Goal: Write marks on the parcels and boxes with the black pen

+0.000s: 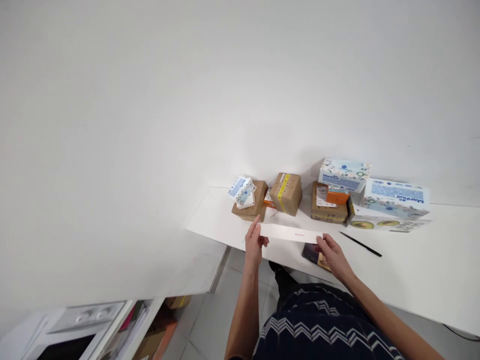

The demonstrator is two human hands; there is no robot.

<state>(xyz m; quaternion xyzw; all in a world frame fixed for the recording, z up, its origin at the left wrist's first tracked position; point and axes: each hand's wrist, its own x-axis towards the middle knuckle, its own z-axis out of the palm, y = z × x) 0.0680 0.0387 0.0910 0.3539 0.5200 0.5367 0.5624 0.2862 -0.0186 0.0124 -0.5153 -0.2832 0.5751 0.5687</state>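
- Nearest of all, a dark zigzag-patterned top [322,325] showed below the table edge, on the near side of the yellow-taped carton [285,195].
- The left hand [255,242], nearer than that carton and to its left, was closed on one end of a white strip [290,233], the thumb along its edge.
- The right hand [333,256], nearer than the carton and to its right, pinched the other end between thumb and fingers.
- The strip was in front of the carton, its long axis running left to right across the body, the right end tilted slightly nearer; its small red print sat right of the middle, on the upward face.
- A dark flat object [309,253], partly hidden by the right hand, lay nearer than the carton, to its right.
- A slim black stick [360,243] lay farther right of the carton, slanting away from it toward the near edge.
- Just left of the carton stood a brown box [258,202] with a small blue-and-white box [240,190] on top.
- Well right of it, a blue-and-white pack [395,197] rested on an avocado-printed box [386,225].
- Behind the carton rose the white wall [262,90].
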